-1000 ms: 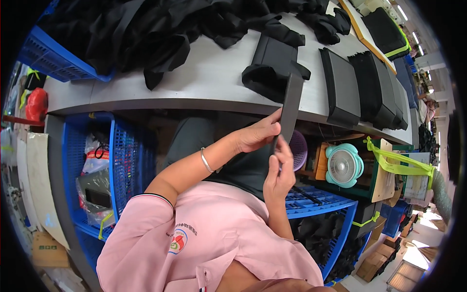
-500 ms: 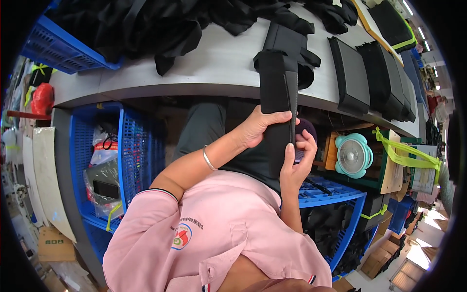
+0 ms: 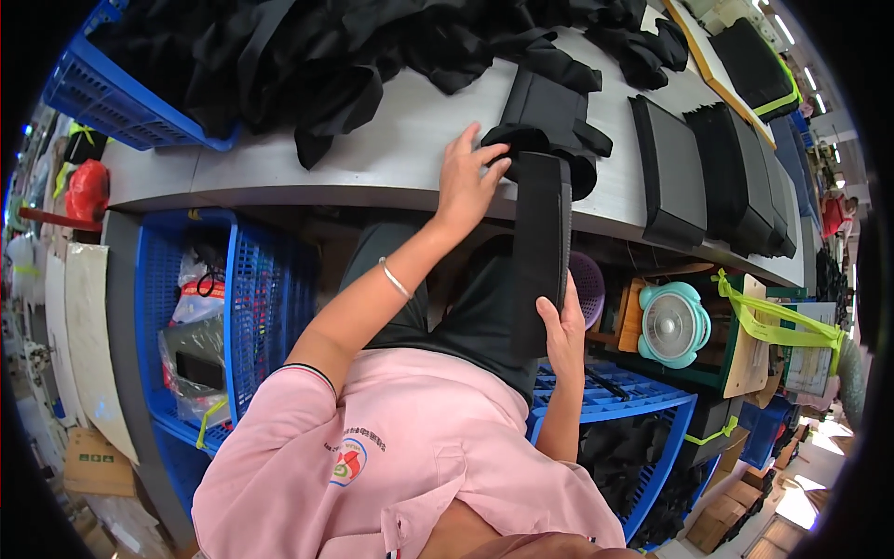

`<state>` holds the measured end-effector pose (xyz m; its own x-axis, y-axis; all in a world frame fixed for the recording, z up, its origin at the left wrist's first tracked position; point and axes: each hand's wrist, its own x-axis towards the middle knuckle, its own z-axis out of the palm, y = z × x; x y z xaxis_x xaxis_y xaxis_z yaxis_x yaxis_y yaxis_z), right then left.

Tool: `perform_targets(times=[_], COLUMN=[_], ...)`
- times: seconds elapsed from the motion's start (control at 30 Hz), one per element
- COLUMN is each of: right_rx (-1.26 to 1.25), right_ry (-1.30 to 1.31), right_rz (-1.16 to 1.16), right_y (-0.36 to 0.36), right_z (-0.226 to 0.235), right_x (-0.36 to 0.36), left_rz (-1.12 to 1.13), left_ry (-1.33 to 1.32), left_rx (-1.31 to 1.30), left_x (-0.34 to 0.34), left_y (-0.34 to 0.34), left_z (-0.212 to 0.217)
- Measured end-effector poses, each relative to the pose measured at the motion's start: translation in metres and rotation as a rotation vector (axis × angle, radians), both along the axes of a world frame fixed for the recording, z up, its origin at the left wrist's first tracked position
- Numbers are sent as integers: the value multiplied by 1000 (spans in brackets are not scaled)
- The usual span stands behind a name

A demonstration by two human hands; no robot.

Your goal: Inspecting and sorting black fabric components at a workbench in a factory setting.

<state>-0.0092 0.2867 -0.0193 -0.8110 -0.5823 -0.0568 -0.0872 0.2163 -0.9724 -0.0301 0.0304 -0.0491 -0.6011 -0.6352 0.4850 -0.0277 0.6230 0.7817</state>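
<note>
From afar, my right hand (image 3: 565, 337) gripped the black strip (image 3: 540, 252), seemingly to steady it, black fabric (image 3: 549, 104) beside my left hand (image 3: 468, 182)'s spread fingers.

Left forearm (image 3: 363, 289) angles up and right from a bent elbow, reaching forward. Left hand (image 3: 468, 191) out ahead of the right – fingers parted and slightly curled, not closed in a grip, back of hand mostly to camera. Right forearm (image 3: 561, 415) near vertical, foreshortened, elbow close in. Right hand (image 3: 564, 334) in a pinch hold – thumb up in front, other fingers mostly hidden behind. Hands well apart, wrists not crossed.
</note>
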Motion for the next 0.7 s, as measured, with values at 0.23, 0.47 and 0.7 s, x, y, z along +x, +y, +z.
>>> perform_targets(times=[0.23,0.47,0.7], right_rx=[-11,289,657], right_ry=[48,230,664], right_rz=[-28,-86,-126], right_y=[-22,-33,-63], right_z=[16,47,42], right_x=[-16,-23,-51], left_rz=[-140,-307,-644], left_ry=[19,59,130], left_rx=[22,-133,-285], left_x=[-25,-15,5], left_y=[-12,0,38], left_z=[12,33,74])
